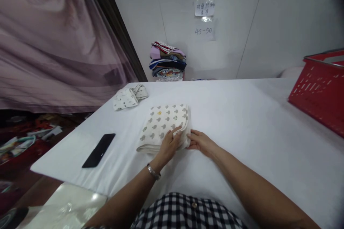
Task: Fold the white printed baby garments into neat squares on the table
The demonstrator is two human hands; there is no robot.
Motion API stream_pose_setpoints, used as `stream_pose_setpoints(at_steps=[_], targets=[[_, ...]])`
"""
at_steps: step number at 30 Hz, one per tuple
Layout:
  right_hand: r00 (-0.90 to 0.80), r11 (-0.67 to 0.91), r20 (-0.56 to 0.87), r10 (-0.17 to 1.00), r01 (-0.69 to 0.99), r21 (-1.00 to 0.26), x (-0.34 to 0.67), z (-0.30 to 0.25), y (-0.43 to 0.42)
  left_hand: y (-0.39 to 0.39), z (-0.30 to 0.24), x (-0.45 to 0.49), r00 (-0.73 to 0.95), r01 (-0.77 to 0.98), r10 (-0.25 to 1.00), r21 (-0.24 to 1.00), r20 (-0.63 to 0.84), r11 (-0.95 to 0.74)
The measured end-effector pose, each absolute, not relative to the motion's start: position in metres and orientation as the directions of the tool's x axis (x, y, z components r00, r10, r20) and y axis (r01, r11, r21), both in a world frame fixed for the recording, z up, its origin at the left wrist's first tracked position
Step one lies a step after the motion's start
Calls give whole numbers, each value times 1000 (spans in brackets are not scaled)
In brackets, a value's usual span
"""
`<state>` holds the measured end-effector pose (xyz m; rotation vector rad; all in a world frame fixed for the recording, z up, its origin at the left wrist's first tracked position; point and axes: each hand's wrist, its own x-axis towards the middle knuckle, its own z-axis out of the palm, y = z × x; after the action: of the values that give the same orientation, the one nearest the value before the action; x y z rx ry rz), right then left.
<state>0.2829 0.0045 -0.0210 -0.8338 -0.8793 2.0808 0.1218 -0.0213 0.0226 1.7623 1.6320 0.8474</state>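
Head view: we locate the folded cream cotton cloth with a grey printed pattern [163, 125] near the middle of the white-covered table [242, 121], closer to its near edge than to its far edge. The left hand [169, 145] lies palm-down on the near right corner of this cloth, with the fingers stretched over the top layer and not clenched; a metal bracelet [153, 171] sits on its wrist. The right hand [200, 142] meets the same corner from the right, its fingertips touching the stacked edges of the layers; we cannot tell whether it pinches them or only rests against them. A flat black phone [99, 150] lies toward the near left corner of the table, well apart from the cloth. A small crumpled white cloth with a dotted print [129, 97] lies near the far left corner. A stack of folded multicoloured garments [168, 61] stands at the far edge against the white wall. A red perforated plastic basket [319, 93] occupies the right edge of the table.
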Motion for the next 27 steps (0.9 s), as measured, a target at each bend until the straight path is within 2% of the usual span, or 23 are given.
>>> stream_pose_setpoints(at_steps=[3,8,14,21,23,27], targets=[[-499,-497,-289,817,-354,-792,283,-22,4,-25,16,121,116,681,986,713,122,-168],[-497,-476,-267,826,-359,-803,284,-23,4,-30,9,119,230,754,924,544,304,-367],[-485,-485,-293,824,-337,-807,284,-21,3,-26,18,120,120,803,940,525,320,-282],[-483,-478,-296,824,-313,-821,285,-19,2,-22,22,115,187,882,947,380,263,-280],[-486,-471,-291,824,-305,-828,284,-21,3,-19,23,112,139,879,962,417,235,-229],[-487,-465,-286,825,-300,-833,284,-24,4,-12,24,106,-8,775,988,625,154,-91]])
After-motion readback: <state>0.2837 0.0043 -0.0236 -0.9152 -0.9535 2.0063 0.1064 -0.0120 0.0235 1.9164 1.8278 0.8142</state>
